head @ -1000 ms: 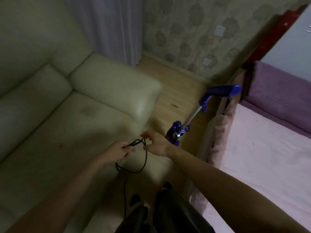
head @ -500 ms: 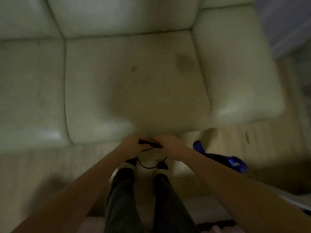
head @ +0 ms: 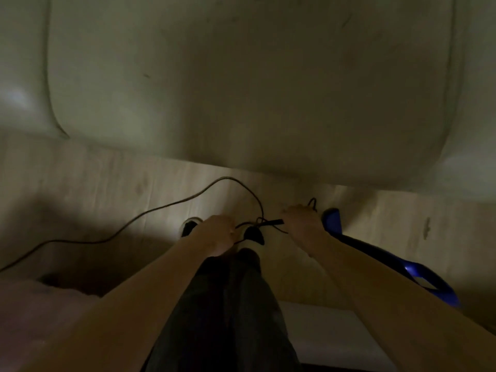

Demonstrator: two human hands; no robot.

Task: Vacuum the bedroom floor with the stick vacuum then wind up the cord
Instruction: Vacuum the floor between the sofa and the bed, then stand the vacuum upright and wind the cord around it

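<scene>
Two bare hands, one thin black power cord [head: 171, 204] and one blue-and-black stick vacuum [head: 381, 257] show in the dim, blurred head view, along with two dark-trousered legs [head: 230, 304] and two dark shoes [head: 253, 234]. Taking the shoes as the landmark: the left hand [head: 218, 233] hovers just over them, fingers curled down around strands of the cord. The right hand [head: 302, 221] sits just to the right of the shoes, fingers closed on the cord, with a small loop poking out beyond its knuckles and a short dark stretch running between the two hands.

The cord is slim and dark. From the hands it arches away from the shoes toward the pale leather sofa cushion [head: 241, 89], then sweeps back and far to the left across the light wood-grain floor [head: 94, 183], its long run lying roughly left-to-right and leaving the view at the left edge.

The vacuum lies to the right of the shoes, partly hidden behind the right forearm. Its long axis runs diagonally, one blue end near the right hand, the other nearer the viewer at lower right. A pinkish fabric surface [head: 32, 312] lies left of the legs.
</scene>
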